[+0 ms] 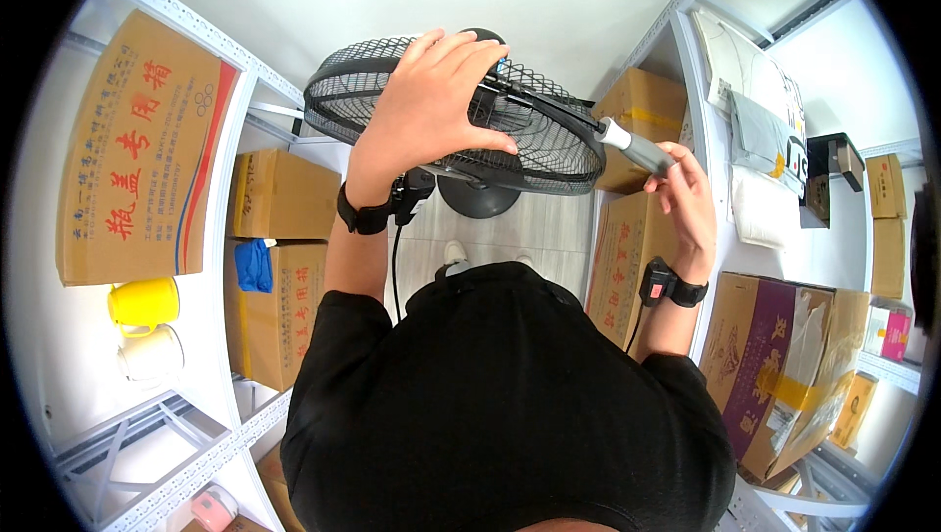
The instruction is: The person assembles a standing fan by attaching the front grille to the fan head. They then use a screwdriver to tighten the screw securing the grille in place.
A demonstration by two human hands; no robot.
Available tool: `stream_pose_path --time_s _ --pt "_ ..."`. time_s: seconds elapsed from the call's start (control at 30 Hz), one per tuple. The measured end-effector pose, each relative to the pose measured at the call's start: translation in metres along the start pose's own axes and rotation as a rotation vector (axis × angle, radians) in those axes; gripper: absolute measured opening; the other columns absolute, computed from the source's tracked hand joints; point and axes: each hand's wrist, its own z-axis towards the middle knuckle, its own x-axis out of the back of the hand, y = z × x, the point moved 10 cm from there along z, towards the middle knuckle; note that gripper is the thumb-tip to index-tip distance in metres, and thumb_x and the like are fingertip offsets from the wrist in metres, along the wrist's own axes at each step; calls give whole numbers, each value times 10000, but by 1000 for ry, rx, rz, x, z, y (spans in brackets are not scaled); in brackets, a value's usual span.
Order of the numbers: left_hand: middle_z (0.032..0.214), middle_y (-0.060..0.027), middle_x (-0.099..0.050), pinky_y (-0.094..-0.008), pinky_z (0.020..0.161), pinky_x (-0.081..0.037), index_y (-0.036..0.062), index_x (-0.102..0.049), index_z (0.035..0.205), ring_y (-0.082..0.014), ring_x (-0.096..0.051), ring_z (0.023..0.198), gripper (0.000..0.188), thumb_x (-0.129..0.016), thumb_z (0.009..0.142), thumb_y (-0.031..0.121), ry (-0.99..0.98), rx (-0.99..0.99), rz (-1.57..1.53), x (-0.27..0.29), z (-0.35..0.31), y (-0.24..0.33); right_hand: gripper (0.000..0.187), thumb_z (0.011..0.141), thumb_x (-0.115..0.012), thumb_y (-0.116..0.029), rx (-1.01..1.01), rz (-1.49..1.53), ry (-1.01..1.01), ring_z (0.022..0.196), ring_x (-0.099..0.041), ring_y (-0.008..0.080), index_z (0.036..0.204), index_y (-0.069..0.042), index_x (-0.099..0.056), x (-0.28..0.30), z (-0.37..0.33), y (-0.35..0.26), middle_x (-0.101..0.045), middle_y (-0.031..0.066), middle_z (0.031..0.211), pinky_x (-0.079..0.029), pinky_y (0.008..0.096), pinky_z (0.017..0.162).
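Observation:
A black standing fan (343,91) is in front of me, its wire cage tilted upward and its round base (478,201) on the floor. My left hand (436,101) lies over the near side of the cage, fingers curved across its top and thumb stretched along it; the palm hides what its fingertips touch. In my right hand (686,194) is the end of a screwdriver (632,143) with a grey and white handle, pinched between thumb and fingers. Its long dark shaft runs left over the cage toward my left fingers, and its tip is hard to make out.
Metal shelving flanks me on both sides. Cardboard boxes (147,140) fill the left side, with a yellow mug (144,304) and a blue cloth (254,266). More boxes (642,106) stand beside the fan at right, below white packages (765,204). A purple-banded carton (774,365) is near my right elbow.

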Motion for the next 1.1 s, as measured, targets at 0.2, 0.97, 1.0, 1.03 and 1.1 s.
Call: stream_pose_path --time_s 0.2,0.97,1.0,1.03,1.1 --pt "1246 -101 -576 -446 1076 -329 94 -548 1251 -297 -492 1215 879 -800 542 548 7 11 -3 -1 -1 0 255 976 -504 -233 -8 -68 1 664 -582 65 1121 -37 -576 4 -2 -4 -636 51 933 -376 164 460" --pt "1222 -129 -584 -448 1060 -343 79 -554 1239 -306 -500 1199 866 -803 549 540 24 -6 -16 1 0 3 337 997 -460 -319 120 -232 54 623 -538 58 1138 -37 -578 0 -1 -10 -618 14 806 -374 168 521" --pt "1222 -129 -584 -448 1061 -342 79 -555 1239 -306 -499 1202 866 -803 549 540 22 -1 -10 1 0 2 320 986 -482 -289 55 -179 45 623 -532 53 1161 -36 -572 1 0 -6 -620 13 812 -370 170 517" --pt "1223 -129 -584 -448 1061 -342 80 -555 1238 -305 -498 1204 866 -802 548 541 20 5 -4 1 -1 1 312 975 -504 -258 -10 -127 37 622 -525 48 1183 -34 -566 2 1 -5 -621 12 818 -365 171 513" --pt "1222 -128 -584 -447 1063 -340 80 -556 1237 -305 -497 1207 867 -802 546 541 18 13 3 1 0 0 313 957 -534 -212 -93 -59 23 620 -514 39 1215 -37 -557 3 2 3 -619 8 822 -355 172 505"
